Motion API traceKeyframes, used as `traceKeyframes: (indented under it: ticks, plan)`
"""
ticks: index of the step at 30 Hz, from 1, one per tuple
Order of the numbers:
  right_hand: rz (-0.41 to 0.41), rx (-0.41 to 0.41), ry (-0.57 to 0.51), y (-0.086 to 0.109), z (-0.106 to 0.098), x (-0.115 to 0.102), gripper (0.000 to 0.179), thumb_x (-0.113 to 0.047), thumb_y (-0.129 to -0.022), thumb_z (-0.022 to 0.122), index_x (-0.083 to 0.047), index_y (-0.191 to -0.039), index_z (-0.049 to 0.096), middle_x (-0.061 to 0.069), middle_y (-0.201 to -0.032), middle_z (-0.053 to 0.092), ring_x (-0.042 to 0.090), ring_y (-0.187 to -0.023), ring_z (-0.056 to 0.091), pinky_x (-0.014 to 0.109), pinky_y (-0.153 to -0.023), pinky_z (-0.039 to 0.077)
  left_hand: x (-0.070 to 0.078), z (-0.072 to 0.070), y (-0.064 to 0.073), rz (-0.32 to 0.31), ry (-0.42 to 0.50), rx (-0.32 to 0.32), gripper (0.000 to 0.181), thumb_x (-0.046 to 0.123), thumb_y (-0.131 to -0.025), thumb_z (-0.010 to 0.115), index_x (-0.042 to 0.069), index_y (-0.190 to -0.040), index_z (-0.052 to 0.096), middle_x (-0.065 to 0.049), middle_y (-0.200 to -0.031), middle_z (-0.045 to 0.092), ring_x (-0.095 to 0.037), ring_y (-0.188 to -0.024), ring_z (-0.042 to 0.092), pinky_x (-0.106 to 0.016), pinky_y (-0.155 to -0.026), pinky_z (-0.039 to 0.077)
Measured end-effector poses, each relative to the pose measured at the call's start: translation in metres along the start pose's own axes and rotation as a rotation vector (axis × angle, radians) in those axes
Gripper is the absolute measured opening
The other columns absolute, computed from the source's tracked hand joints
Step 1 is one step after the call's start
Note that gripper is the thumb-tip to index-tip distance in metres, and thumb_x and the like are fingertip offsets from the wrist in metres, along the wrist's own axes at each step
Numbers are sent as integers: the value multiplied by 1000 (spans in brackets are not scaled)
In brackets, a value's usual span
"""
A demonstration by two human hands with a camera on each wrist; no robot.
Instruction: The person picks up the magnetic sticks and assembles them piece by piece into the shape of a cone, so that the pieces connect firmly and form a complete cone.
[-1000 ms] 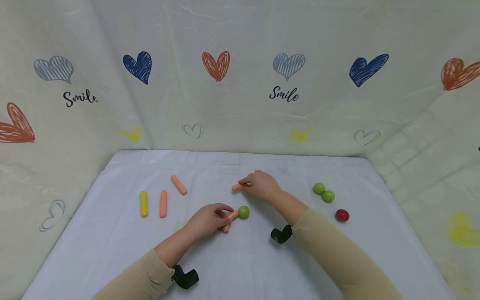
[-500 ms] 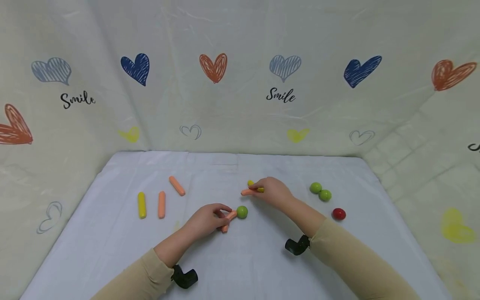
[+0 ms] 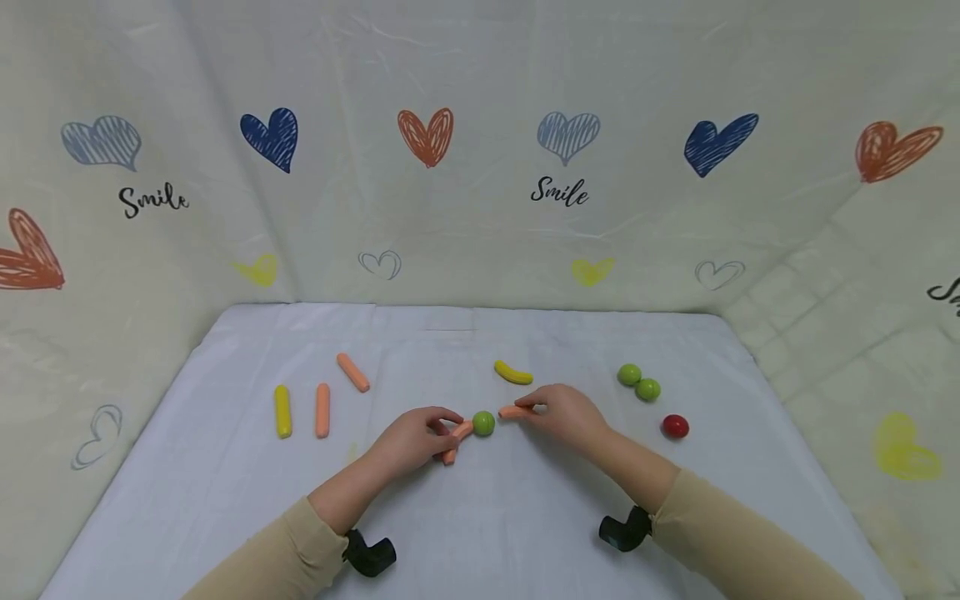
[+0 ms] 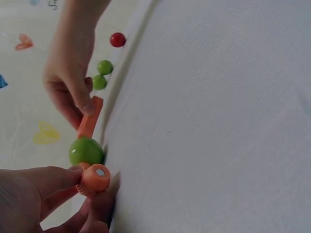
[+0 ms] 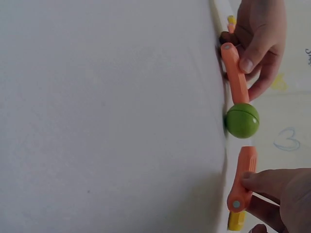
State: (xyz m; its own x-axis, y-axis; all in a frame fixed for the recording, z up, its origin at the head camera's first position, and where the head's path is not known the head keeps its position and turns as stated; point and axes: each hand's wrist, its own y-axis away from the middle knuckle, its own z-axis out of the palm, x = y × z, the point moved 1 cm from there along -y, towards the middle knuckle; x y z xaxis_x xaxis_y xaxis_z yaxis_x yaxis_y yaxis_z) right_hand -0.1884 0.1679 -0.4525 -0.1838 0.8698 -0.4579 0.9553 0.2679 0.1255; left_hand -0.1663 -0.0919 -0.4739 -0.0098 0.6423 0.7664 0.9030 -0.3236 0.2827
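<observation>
L hand [image 3: 414,436] w/ orange stick [image 5: 236,78], prob. touching green ball [image 3: 483,423], R hand [image 3: 572,418] nearby

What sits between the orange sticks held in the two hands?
A green ball, touching the left-hand stick but apart from the right-hand stick, as the right wrist view shows.

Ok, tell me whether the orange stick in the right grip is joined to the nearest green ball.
Not joined: in the right wrist view, a gap separates the orange stick from the green ball.
</observation>
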Motion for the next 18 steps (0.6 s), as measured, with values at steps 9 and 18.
traceKeyframes:
  ticks: [9,18]
  plan:
    - [29,5,23,5,9,-3,21,-28,-88,76,-23,-108,79,-10,-103,73,19,-104,65,41,-90,51,0,0,0,1,-6,4,31,28,-90,73,25,-121,69,4,-91,63,-14,-74,58,-32,-67,46]
    - [14,26,24,5,17,-8,28,-40,-87,76,-23,-110,78,-12,-100,73,18,-104,65,41,-89,51,3,0,3,7,-3,4,31,25,-90,74,23,-120,69,4,-89,63,-14,-73,57,-32,-66,45]
